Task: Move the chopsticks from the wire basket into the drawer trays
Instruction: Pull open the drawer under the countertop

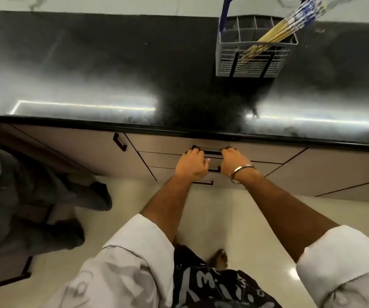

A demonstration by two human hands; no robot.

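Note:
A grey basket (252,65) with a blue handle stands on the black countertop at the far right. Several chopsticks (290,27) with yellow shafts and blue-white tops lean out of it toward the upper right. Below the counter edge, the top drawer (156,143) is closed. My left hand (192,163) and my right hand (234,161) both curl their fingers over the drawer's black handle (212,152), one at each end. A metal bangle sits on my right wrist. The drawer trays are hidden.
The black countertop (112,63) reflects bright light strips. Two lower drawers with black handles (203,182) sit beneath my hands. Another person in grey trousers (34,196) stands close at the left. A cabinet door handle (119,142) is left of the drawers.

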